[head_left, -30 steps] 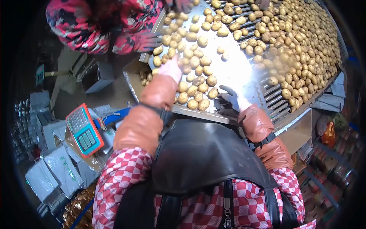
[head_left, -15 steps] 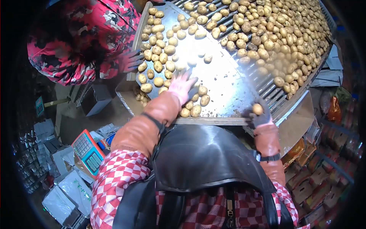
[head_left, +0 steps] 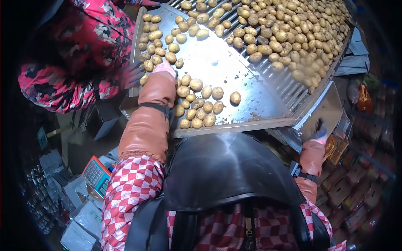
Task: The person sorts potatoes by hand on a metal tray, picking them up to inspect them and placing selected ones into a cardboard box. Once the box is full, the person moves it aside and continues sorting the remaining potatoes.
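In the head view, the left hand is reaching among potatoes lying on the metal tray, its sleeve hiding too much to tell its grip, while the right hand is hanging open beside a cardboard box, no potato showing. A sideways sweep could be bumping the co-worker's gloved hand close by, or knocking potatoes over the tray's low rim.

Sleeves red-and-white checked (cuffs brownish orange); apron black.
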The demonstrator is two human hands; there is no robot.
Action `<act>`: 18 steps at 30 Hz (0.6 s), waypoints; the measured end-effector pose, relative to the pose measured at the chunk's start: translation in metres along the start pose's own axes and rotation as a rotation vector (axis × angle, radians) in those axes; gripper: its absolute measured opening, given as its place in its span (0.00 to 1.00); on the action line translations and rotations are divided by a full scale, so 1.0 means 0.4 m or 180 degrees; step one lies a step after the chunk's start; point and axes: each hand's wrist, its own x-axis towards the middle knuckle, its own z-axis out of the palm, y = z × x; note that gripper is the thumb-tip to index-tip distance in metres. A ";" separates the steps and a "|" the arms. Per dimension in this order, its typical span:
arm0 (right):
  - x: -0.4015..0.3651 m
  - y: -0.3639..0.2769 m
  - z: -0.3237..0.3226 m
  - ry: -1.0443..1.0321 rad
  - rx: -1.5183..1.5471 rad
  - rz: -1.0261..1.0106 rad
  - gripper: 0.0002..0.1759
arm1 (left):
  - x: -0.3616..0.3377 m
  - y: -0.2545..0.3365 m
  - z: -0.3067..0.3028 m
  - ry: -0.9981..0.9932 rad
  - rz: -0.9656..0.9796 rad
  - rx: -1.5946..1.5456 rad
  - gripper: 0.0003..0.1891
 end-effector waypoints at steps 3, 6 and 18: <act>-0.096 -0.086 0.200 -0.0936 0.0560 0.0674 0.26 | -0.013 -0.022 0.039 0.0210 0.0385 -0.0126 0.31; -0.248 -0.173 0.381 -0.2096 0.0340 0.1292 0.26 | -0.081 -0.036 0.022 0.0758 0.0215 -0.1212 0.28; -0.399 -0.117 0.619 -0.4035 0.0696 0.1595 0.21 | -0.407 0.053 0.104 0.0219 0.2717 -0.0765 0.21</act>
